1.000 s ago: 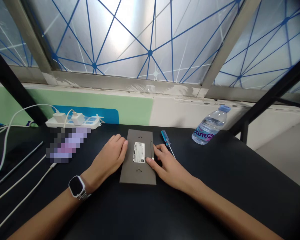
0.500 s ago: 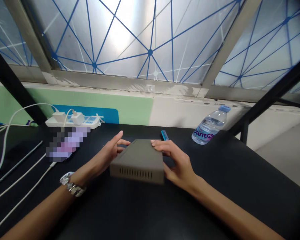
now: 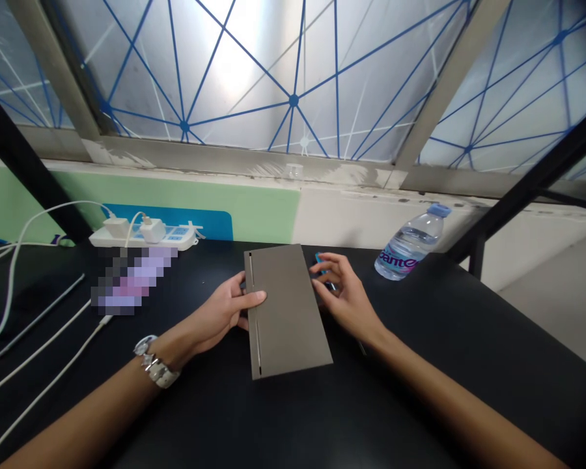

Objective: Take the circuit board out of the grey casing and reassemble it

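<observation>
Pinching grey box (image 3: 286, 312) by its left edge with left hand (image 3: 222, 316), plain face up on counter (image 3: 420, 339), centre frame; resting spread right hand (image 3: 344, 296) fingers at blue screwdriver (image 3: 319, 258), not yet gripped.

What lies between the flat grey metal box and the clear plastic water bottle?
In the head view, the person's right hand, its fingers over a blue-handled screwdriver.
</observation>
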Action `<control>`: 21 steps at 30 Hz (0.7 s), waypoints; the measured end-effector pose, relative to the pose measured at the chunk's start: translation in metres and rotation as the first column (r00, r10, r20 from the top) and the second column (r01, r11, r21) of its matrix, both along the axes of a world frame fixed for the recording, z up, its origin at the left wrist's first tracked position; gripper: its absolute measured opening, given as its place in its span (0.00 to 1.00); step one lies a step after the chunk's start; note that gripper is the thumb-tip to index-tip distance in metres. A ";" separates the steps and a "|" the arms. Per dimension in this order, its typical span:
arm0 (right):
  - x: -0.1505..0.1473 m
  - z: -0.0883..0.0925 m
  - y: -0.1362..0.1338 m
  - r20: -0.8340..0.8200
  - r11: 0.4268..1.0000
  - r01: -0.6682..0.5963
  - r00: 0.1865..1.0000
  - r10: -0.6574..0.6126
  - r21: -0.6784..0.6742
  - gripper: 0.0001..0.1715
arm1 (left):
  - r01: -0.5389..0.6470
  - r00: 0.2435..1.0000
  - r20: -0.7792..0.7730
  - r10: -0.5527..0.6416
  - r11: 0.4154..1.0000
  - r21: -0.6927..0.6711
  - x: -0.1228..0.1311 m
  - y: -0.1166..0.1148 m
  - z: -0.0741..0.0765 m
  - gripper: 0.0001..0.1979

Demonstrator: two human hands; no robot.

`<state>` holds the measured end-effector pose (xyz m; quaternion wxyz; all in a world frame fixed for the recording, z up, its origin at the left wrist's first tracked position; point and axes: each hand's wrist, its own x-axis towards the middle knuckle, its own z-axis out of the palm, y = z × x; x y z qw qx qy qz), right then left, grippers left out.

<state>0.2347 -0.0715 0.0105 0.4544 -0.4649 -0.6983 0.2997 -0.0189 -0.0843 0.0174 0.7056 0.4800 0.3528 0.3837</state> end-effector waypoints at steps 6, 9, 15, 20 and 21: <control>-0.002 0.013 -0.006 -0.097 0.817 -0.277 0.959 0.265 -0.506 0.24 | -0.119 0.988 -0.099 0.119 0.993 0.002 0.006 0.000 -0.001 0.31; -0.002 0.015 -0.008 -0.206 0.811 -0.296 0.953 0.220 -0.505 0.23 | -0.157 0.983 -0.092 0.157 0.988 -0.001 0.008 0.000 0.000 0.31; 0.011 0.044 0.000 -0.400 0.823 -0.244 0.916 0.022 -0.514 0.22 | -0.175 0.979 -0.119 0.165 0.981 -0.081 0.011 0.001 -0.003 0.26; 0.012 0.088 0.012 -0.277 0.925 -0.215 0.952 0.127 -0.313 0.21 | -0.174 0.925 -0.343 0.165 0.985 0.005 0.016 0.004 -0.004 0.22; 0.009 0.096 0.016 -0.198 0.936 -0.227 0.964 0.177 -0.269 0.18 | -0.172 0.917 -0.361 0.172 0.985 0.034 0.016 0.005 -0.004 0.22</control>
